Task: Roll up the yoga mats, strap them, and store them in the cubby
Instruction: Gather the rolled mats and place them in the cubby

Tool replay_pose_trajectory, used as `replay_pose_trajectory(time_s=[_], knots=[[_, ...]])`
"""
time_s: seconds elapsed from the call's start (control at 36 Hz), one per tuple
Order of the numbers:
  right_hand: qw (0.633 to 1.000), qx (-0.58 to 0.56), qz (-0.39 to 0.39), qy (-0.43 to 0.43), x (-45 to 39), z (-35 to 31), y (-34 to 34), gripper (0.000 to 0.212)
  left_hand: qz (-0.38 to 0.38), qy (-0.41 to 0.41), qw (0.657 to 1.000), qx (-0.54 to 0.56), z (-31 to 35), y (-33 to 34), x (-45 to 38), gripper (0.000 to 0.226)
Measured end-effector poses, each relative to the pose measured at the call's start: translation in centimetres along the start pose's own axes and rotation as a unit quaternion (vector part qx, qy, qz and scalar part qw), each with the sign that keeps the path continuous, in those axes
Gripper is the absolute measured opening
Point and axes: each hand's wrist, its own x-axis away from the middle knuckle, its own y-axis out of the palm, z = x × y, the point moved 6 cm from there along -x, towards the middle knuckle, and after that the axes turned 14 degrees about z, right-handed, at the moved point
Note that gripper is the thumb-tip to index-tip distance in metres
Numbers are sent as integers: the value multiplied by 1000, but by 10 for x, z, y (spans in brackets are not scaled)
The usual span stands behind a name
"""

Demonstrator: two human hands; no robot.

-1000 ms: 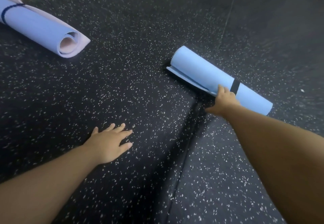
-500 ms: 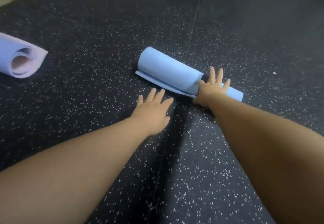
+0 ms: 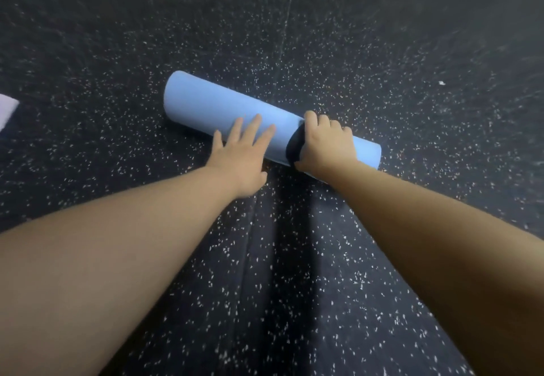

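A rolled light-blue yoga mat (image 3: 203, 104) lies on the dark speckled floor, running from upper left to lower right. A black strap (image 3: 294, 146) circles it near its right end. My left hand (image 3: 241, 152) lies flat on the roll's near side with straight fingers. My right hand (image 3: 326, 143) curls over the top of the roll right beside the strap, gripping the mat. A corner of a second, lilac rolled mat (image 3: 7, 109) shows at the left edge.
The black rubber floor (image 3: 382, 51) with white flecks fills the view. A seam (image 3: 290, 7) runs away from the mat at the top. A small white scrap (image 3: 441, 82) lies at the right. No cubby is in view.
My left hand came off the floor and moved right onto the blue roll. My right hand curled over the roll by the strap. The view shifted right, so the lilac mat slid nearly out of frame.
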Motion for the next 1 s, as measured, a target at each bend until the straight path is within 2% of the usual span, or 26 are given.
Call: replay_pose_trajectory(time_s=[0.14, 0.22, 0.33, 0.47, 0.58, 0.69, 0.86, 1.0], knots=[[999, -25, 37, -13, 9, -15, -14, 67, 48, 13, 999, -4, -18, -13, 24, 84], [997, -57, 40, -36, 8, -50, -26, 68, 68, -12, 998, -6, -41, -30, 45, 84], [990, -95, 37, -97, 9, -121, -49, 72, 77, -43, 995, -40, -92, -57, 87, 86], [976, -110, 33, -185, 20, -216, -86, 73, 103, -38, 987, -116, -176, -86, 164, 90], [962, -94, 38, -254, 35, -288, -113, 76, 142, -16, 975, -170, -237, -105, 226, 110], [945, -97, 57, -308, 55, -357, -143, 84, 203, -79, 960, -178, -298, -138, 273, 122], [937, -134, 79, -313, 77, -457, -176, 77, 238, -78, 940, -232, -378, -192, 323, 127], [921, -168, 101, -336, 87, -547, -212, 92, 265, -88, 928, -245, -451, -238, 372, 114]])
